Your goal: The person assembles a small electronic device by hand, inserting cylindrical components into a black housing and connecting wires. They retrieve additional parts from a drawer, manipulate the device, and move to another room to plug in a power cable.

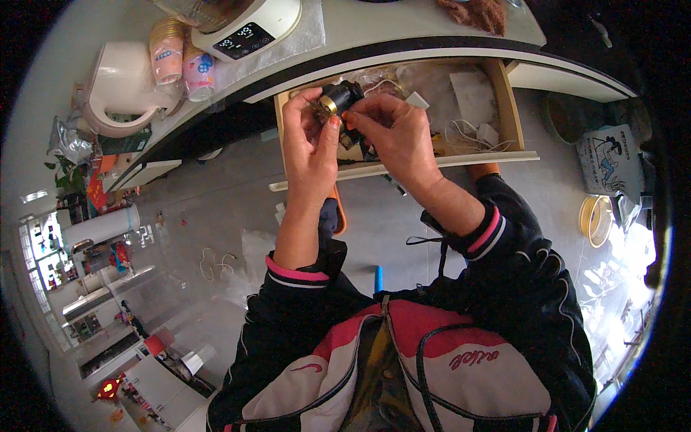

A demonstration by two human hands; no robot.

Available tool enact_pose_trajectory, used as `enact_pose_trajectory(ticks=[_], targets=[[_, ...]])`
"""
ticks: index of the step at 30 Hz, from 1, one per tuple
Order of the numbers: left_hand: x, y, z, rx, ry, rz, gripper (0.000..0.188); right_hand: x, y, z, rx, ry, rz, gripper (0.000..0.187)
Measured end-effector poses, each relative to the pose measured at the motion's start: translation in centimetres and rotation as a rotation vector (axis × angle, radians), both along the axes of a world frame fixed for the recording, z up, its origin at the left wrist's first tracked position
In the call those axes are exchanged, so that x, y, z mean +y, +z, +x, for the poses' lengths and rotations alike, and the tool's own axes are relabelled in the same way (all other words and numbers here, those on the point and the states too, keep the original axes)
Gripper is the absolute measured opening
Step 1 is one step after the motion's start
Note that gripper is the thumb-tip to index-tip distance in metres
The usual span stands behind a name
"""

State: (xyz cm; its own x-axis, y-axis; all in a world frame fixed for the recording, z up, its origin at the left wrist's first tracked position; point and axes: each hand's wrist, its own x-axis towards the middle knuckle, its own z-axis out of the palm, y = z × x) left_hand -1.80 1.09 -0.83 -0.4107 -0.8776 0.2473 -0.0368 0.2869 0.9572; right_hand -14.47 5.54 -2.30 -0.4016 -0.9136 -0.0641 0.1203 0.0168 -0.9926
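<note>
Above an open drawer [504, 101], my two hands are close together around a small black object with a gold band [337, 96]; its exact kind does not show. My left hand [311, 144] is closed around its near left side, thumb up against it. From the right, my right hand [394, 129] pinches at the object's right side, with thumb and forefinger together. Some of the object lies behind the fingers. Under the hands, the drawer holds white cables [475, 135], clear plastic bags [374, 78] and small loose items that are partly covered.
On the counter [360, 25] beyond the drawer stand a white appliance with a lit display [245, 39], stacked paper cups [167, 57] and a white jug [122, 86]. A brown cloth [475, 14] lies farther right. On the floor at right are a printed bag [610, 160] and a yellow basket [596, 220].
</note>
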Motion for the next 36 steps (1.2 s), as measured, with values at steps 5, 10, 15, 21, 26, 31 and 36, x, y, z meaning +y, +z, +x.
enact_pose_trajectory(ticks=[5, 10, 15, 21, 26, 31, 36], targets=[[0.1, 0.0, -0.1, 0.018, 0.027, 0.017, 0.038, 0.3, -0.1, 0.6, 0.183, -0.067, -0.091, 0.01], [0.2, -0.2, -0.3, 0.094, 0.035, 0.038, 0.038, 0.8, 0.3, 0.2, 0.674, -0.053, -0.269, 0.02], [0.5, -0.2, -0.1, 0.144, 0.078, 0.141, 0.039, 1.3, 0.5, 0.6, 0.959, 0.018, -0.333, 0.029], [0.8, -0.4, -0.3, 0.161, 0.153, 0.189, 0.038, 1.5, 0.9, 0.6, 1.081, 0.068, -0.308, 0.035], [1.1, -0.5, -0.5, 0.099, 0.129, 0.085, 0.038, 1.8, 1.4, -0.2, 1.14, 0.147, -0.231, 0.033], [0.4, -0.4, -0.5, 0.224, 0.073, 0.332, 0.042, 1.4, 0.5, -0.6, 1.037, 0.089, -0.27, 0.033], [0.1, -0.1, -0.3, 0.334, 0.075, 0.383, 0.044, 1.3, 0.8, -0.3, 0.808, 0.062, -0.341, 0.034]])
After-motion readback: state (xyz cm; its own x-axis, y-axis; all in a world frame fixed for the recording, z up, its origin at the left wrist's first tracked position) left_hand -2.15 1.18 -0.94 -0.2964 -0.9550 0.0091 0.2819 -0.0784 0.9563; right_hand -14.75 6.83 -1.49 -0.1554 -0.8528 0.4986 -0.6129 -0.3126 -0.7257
